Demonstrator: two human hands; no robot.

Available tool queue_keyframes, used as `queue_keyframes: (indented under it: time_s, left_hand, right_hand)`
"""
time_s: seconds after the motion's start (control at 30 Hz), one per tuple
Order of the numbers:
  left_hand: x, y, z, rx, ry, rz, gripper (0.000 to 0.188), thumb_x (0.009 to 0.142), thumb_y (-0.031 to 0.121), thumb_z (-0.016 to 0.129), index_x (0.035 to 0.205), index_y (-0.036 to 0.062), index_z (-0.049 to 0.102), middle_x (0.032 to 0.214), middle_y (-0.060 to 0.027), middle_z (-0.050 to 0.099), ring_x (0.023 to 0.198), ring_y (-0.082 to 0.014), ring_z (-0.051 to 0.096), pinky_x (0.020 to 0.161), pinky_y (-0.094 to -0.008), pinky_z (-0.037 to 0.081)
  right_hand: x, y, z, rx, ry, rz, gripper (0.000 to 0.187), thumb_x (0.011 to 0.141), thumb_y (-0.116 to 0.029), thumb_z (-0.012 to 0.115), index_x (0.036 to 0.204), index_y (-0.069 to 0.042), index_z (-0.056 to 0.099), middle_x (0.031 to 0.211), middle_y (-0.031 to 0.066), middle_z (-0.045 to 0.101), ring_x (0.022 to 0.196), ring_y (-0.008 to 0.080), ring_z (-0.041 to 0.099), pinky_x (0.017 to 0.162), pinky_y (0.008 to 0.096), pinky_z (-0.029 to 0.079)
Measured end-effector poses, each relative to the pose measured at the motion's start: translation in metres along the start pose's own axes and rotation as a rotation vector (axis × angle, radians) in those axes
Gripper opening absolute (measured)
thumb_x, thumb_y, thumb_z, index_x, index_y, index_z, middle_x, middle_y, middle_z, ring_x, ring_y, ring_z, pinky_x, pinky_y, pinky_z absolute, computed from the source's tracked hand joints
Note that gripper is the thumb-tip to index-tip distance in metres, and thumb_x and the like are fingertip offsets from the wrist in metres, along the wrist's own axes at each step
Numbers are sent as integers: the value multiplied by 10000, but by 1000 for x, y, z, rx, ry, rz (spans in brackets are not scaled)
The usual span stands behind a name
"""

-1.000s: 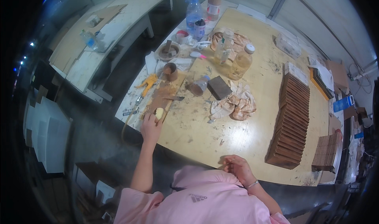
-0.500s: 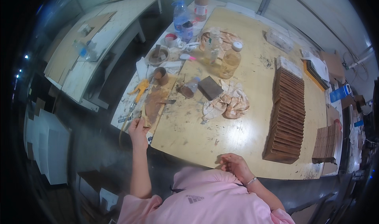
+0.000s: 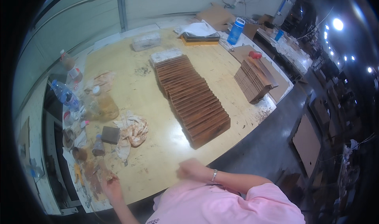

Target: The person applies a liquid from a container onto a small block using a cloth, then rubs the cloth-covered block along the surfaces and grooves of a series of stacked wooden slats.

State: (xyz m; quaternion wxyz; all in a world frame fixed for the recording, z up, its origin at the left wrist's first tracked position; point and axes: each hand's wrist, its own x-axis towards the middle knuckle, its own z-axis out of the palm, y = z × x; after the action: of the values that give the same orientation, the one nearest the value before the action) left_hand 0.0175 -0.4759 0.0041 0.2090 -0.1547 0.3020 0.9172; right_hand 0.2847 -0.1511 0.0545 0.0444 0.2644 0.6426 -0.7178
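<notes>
My left hand (image 3: 112, 187) is at the table's front left, over a brown-stained sheet (image 3: 93, 176). Its fingers are curled together, and what lies between them is too small to make out. My right hand (image 3: 192, 170) hovers close to my body at the front edge, blurred by motion, its fingers unclear. Beyond it runs a long row of brown wooden strips (image 3: 193, 101) packed side by side. Between the hands and the bottles lie a crumpled stained rag (image 3: 133, 130) and a dark rectangular block (image 3: 110, 134). A small cut bottle (image 3: 98, 146) stands beside the block.
A jug of yellowish liquid (image 3: 107, 106), a blue-tinted bottle (image 3: 65, 95) and a brown cup (image 3: 79, 154) crowd the left side. A smaller stack of strips (image 3: 250, 82) stands at the right with a red object (image 3: 255, 54). A blue bottle (image 3: 236, 31) is at the back.
My view has swung to the right, so the row of strips now lies near the middle. My right hand has moved and blurs; my left stays by the stained sheet.
</notes>
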Motion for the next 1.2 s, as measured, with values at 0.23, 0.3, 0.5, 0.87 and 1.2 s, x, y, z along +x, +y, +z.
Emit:
queue_keyframes:
  time_s: [0.23,0.3,0.5,0.87,1.2]
  left_hand:
    - [1,-57,42,7,-114,-76,306,1039,173,590,1287,-7,587,1149,-154,666,944,-217,648,843,-345,568]
    - [-10,-83,61,-34,-58,-73,298,1050,203,582,1244,-21,613,1104,-162,684,920,-224,659,829,-347,578]
    - [-48,-180,125,55,-32,-87,273,1050,208,580,1221,1,631,1090,-147,690,899,-216,656,826,-338,575]
    - [-113,-279,231,64,-31,-152,278,1055,204,583,1261,18,597,1097,-135,659,935,-227,631,845,-367,566]
    - [-124,-319,280,1008,32,270,272,957,11,637,1228,-3,629,1063,-58,642,917,-105,599,819,-276,511]
  right_hand:
    - [-50,-1,-110,131,308,-5,325,1009,-219,575,807,8,690,762,40,669,709,97,592,690,266,497]
    - [-55,0,-154,56,386,-33,304,989,-195,578,815,25,693,768,39,669,718,99,601,704,271,509]
    - [-63,-21,-278,419,293,-302,369,1067,-251,536,1177,75,670,1066,158,708,1009,233,690,922,339,565]
    - [-27,-36,-349,799,-18,-223,647,1112,-441,365,1333,140,543,1252,267,663,1156,343,662,1005,433,545]
    - [-4,3,-345,-430,186,-365,1201,660,-171,900,1603,33,185,1595,254,308,1501,357,305,1245,429,266]
